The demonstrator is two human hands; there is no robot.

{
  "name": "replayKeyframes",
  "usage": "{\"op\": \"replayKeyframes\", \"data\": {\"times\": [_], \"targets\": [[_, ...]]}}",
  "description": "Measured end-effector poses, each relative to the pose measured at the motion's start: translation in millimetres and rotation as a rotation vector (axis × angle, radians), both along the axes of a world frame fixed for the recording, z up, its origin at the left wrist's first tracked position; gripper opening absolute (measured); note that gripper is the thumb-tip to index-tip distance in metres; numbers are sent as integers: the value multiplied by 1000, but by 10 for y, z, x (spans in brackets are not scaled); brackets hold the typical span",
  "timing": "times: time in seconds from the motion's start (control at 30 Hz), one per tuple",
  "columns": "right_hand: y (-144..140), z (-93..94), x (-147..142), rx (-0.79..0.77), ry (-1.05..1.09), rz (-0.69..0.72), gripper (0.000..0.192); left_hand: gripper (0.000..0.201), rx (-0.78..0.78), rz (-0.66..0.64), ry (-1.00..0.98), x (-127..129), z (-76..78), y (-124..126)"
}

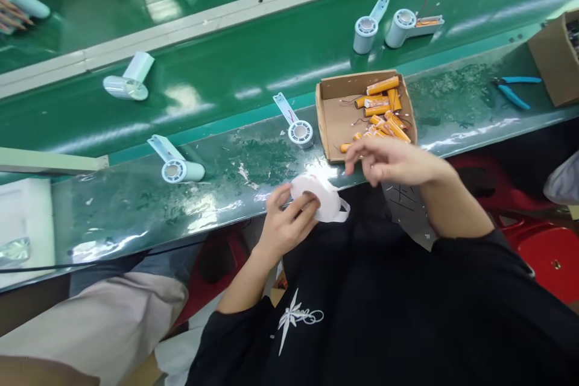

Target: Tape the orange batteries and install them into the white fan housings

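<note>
My left hand grips a white roll of tape at the near edge of the green bench, a loose tape end hanging to its right. My right hand hovers with fingers spread just in front of a shallow cardboard tray holding several orange cylindrical batteries with thin wires. The fingertips are close to one battery at the tray's near edge; it is blurred, so I cannot tell whether they touch it. A pale blue fan housing lies just left of the tray.
More fan housings lie on the bench and belt. Blue pliers rest at the right beside a cardboard box. Red stools stand at my right. Another person's leg is at lower left.
</note>
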State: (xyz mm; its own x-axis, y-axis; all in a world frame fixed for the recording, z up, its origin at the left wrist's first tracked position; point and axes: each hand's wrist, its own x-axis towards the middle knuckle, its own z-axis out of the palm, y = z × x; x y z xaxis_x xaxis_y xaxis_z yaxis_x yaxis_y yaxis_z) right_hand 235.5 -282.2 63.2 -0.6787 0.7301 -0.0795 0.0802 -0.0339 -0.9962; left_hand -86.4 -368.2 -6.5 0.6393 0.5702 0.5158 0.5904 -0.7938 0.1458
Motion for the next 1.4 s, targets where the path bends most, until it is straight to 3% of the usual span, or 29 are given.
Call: {"op": "replayKeyframes", "data": {"times": [0.07,0.2,0.3,0.4,0.53,0.67,0.73,0.93,1.03,1.27,1.4], "targets": [[-270,-223,-155,-39,-36,60,69,24,4,144,-54,-60,-105,-16],[-740,-667,-512,55,-79,255,45,23,-17,303,-103,-205,-242,67],[-796,-731,-569,242,-261,369,42,20,18,439,-215,-313,-219,189],[-509,-528,-389,440,-449,276,23,21,48,485,-270,-341,-150,275],[132,-232,-120,694,-717,-78,28,20,65,405,-245,-205,-98,296],[591,-228,-60,703,-998,53,25,24,65,318,-239,-23,-86,294],[650,-238,-50,645,-877,43,22,25,55,285,-230,24,-87,284],[237,-174,-123,548,-121,-664,49,37,-26,235,-104,61,-61,200],[-63,-260,-294,564,58,-839,40,42,-24,150,-36,93,3,192],[-348,-477,-559,681,187,-972,15,43,19,89,159,108,131,239],[-437,-552,-595,616,139,-855,12,40,86,94,205,111,227,253]]}}
